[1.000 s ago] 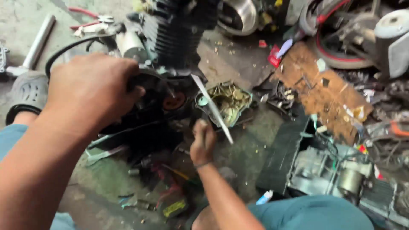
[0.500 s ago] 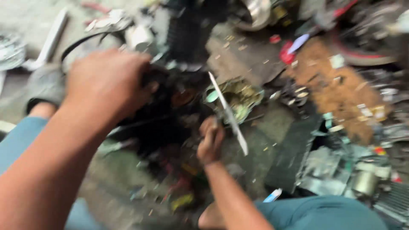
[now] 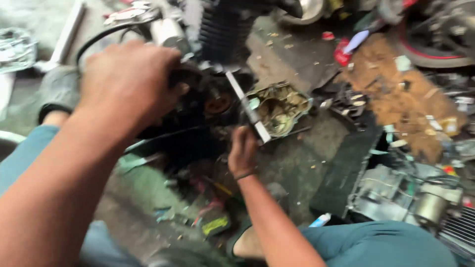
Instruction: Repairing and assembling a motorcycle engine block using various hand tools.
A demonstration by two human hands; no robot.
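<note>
Fingers [image 3: 250, 136] seemingly around metal bar [image 3: 247, 107]

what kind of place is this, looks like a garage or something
Most likely a motorcycle repair workshop, worked at floor level. A finned engine cylinder stands by the left hand, the right hand holds a flat metal tool, and a tyred wheel lies among scattered parts.

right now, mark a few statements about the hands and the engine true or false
1. The left hand rests on top of the black engine. True.
2. The right hand holds a long flat metal tool. True.
3. The right hand is lifted high, away from the engine. False: it is low, right beside the engine.
4. A small tray of parts lies right of the engine. True.
5. Both knees are bare. False: teal trousers cover them.
</note>
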